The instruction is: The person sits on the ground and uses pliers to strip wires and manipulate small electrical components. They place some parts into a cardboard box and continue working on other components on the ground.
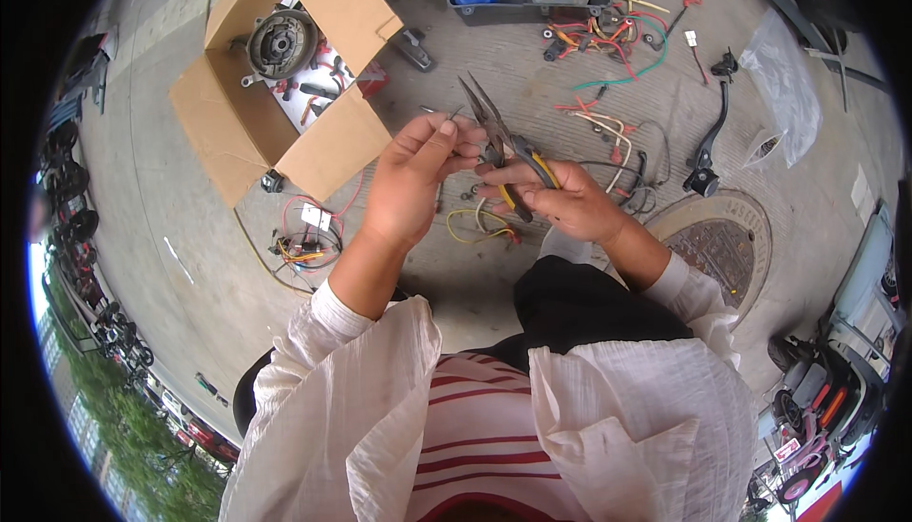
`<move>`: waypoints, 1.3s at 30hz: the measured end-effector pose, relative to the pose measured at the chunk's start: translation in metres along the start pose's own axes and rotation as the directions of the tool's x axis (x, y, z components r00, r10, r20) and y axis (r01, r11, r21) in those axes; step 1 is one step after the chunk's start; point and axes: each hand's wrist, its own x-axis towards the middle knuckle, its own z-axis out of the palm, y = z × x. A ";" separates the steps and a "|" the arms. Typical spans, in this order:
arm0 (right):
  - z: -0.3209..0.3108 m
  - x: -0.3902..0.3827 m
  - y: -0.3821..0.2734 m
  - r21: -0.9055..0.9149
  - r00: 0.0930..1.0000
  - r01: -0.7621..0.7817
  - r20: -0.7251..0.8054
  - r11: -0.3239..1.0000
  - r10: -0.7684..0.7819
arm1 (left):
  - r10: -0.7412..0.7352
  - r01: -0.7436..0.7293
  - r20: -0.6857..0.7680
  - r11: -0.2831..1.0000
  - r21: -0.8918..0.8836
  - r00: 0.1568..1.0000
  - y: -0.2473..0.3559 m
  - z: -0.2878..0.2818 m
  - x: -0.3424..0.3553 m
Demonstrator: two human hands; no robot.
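My right hand (pixel 575 204) is closed around the yellow-and-black handles of a pair of long-nose pliers (pixel 498 136). Their jaws point up and away, with a narrow gap between the tips. Just left of the pliers, my left hand (pixel 410 172) is closed, thumb against fingers, on a thin dark wire (pixel 456 113) whose end pokes out above the thumb. The fingertips of both hands come close together below the jaws, and what lies between them is partly hidden. Beneath the hands, a yellow wire (pixel 473 235) lies on the concrete ground.
An opened cardboard box (pixel 328 156) with a round metal part (pixel 282 44) stands at far left. A black tray (pixel 522 15) holds bottles. Tangled wires (pixel 608 37), a black lever (pixel 708 147), a plastic bag (pixel 781 75) and a manhole cover (pixel 708 251) are to the right.
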 end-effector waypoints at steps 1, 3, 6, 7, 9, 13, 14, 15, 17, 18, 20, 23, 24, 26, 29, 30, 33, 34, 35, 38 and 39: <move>0.000 0.001 0.002 0.017 1.000 0.017 -0.013 1.000 -0.017 | -0.001 0.001 -0.001 1.000 0.014 1.000 0.000 0.000 -0.001; -0.002 0.001 0.002 -0.009 1.000 -0.002 0.008 1.000 0.002 | 0.041 -0.040 -0.032 0.999 0.036 0.999 -0.003 -0.002 0.000; 0.002 0.002 -0.004 -0.140 1.000 -0.019 0.019 0.990 0.022 | 0.078 -0.078 -0.086 0.997 0.004 0.993 -0.004 -0.004 0.000; 0.003 0.002 -0.007 -0.201 1.000 -0.022 0.016 0.979 0.026 | 0.086 -0.088 -0.102 0.996 -0.020 0.991 -0.004 -0.004 0.000; 0.005 0.002 -0.007 -0.066 0.997 -0.071 0.025 0.995 0.072 | 0.020 -0.026 -0.061 0.995 -0.094 0.998 -0.002 -0.002 -0.001; 0.002 0.006 -0.008 -0.091 0.984 -0.151 0.081 0.984 0.158 | -0.034 0.035 0.018 0.997 -0.069 0.999 -0.006 0.000 -0.003; 0.005 0.006 -0.009 -0.194 0.991 -0.133 -0.007 0.972 0.134 | -0.015 0.015 0.006 0.999 -0.052 1.000 -0.007 -0.002 -0.003; 0.012 0.007 -0.010 -0.296 0.991 -0.123 -0.092 0.947 0.100 | 0.004 -0.004 -0.005 0.999 -0.034 1.000 -0.007 -0.005 -0.003; 0.022 0.008 -0.009 -0.504 0.975 -0.067 -0.217 0.861 -0.051 | 0.026 -0.027 -0.061 1.000 -0.015 0.998 -0.010 -0.005 -0.003; 0.024 0.009 -0.004 -0.606 0.957 -0.022 -0.244 0.795 -0.159 | 0.029 -0.030 -0.109 0.999 -0.012 0.994 -0.012 -0.004 -0.003; 0.024 0.011 0.002 -0.841 0.913 0.044 -0.186 0.539 -0.364 | 0.019 -0.023 -0.169 0.999 -0.023 0.985 -0.015 0.000 -0.002; 0.016 0.016 0.006 -0.989 0.874 0.061 -0.013 0.136 -0.486 | -0.018 0.012 -0.183 0.999 -0.034 0.983 -0.015 0.010 -0.003; 0.012 0.019 0.007 -0.988 0.879 0.045 -0.032 0.150 -0.476 | -0.027 0.023 -0.170 1.000 -0.021 0.985 -0.012 0.015 -0.003; 0.011 0.022 0.005 -0.942 0.902 0.005 -0.140 0.336 -0.407 | -0.034 0.033 -0.133 0.999 -0.009 0.991 -0.008 0.017 -0.003; 0.011 0.026 -0.007 -0.638 0.942 -0.152 -0.325 0.755 -0.085 | 0.019 -0.021 -0.062 0.999 -0.034 0.998 -0.004 0.002 -0.005; 0.014 0.022 -0.012 -0.491 0.934 -0.259 -0.347 0.832 0.086 | 0.065 -0.067 -0.039 0.996 -0.053 0.997 -0.011 -0.007 -0.006; 0.006 0.011 0.016 -0.096 0.964 -0.009 -0.266 0.995 -0.017 | 0.074 -0.073 -0.005 0.992 0.106 0.997 -0.018 -0.012 0.007; 0.005 0.009 0.018 -0.115 0.958 -0.031 -0.288 0.993 -0.004 | 0.139 -0.140 0.016 0.981 0.137 0.990 -0.021 -0.011 0.008; 0.008 0.010 0.011 -0.116 0.960 -0.056 -0.279 0.992 0.022 | 0.143 -0.137 -0.005 0.962 0.237 0.990 -0.022 -0.010 0.011; 0.010 0.009 0.001 -0.433 0.975 -0.131 -0.219 0.892 0.037 | 0.207 -0.205 0.030 0.925 0.321 0.978 -0.020 -0.011 0.007; 0.009 0.009 0.000 -0.470 0.978 -0.156 -0.199 0.869 0.068 | 0.232 -0.229 0.032 0.914 0.336 0.972 -0.016 -0.012 0.005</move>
